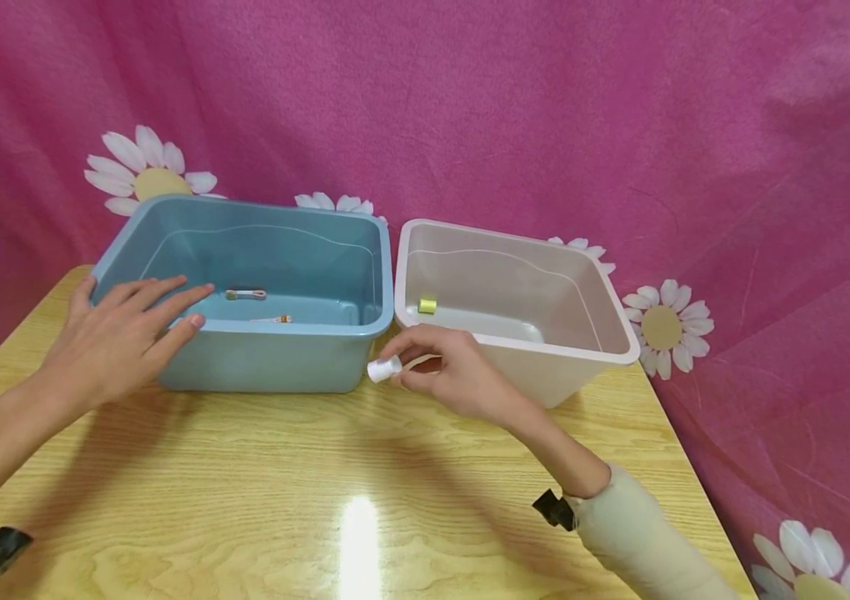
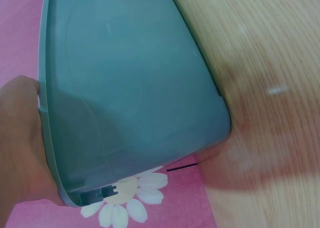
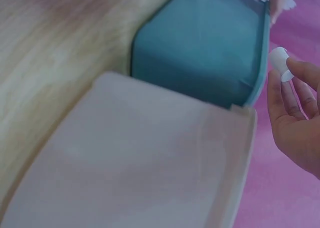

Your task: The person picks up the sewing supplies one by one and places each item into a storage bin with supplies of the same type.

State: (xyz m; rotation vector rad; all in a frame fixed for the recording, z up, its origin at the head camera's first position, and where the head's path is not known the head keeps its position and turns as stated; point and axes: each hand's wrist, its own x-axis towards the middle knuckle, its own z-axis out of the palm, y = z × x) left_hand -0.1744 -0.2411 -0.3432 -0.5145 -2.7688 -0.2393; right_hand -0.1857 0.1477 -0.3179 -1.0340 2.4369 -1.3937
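My right hand (image 1: 451, 373) pinches a small white spool of thread (image 1: 383, 369) between thumb and fingers, in front of the gap between the two bins. In the right wrist view the white spool (image 3: 280, 63) shows flared ends, held above rim height. My left hand (image 1: 125, 333) rests at the front left rim of the blue bin (image 1: 267, 362), fingers spread and fairly straight. Inside that bin lie two thin skeins of floss, one pale and looped (image 1: 247, 294), the other partly hidden by the front rim (image 1: 272, 319).
To the right stands a pale pink bin (image 1: 545, 371), its rim nearly touching the blue one. A yellow-green spool (image 1: 427, 306) lies in its left end. Both bins sit on a wood-grain table (image 1: 267, 500), against a magenta cloth (image 1: 470, 108) with white flowers.
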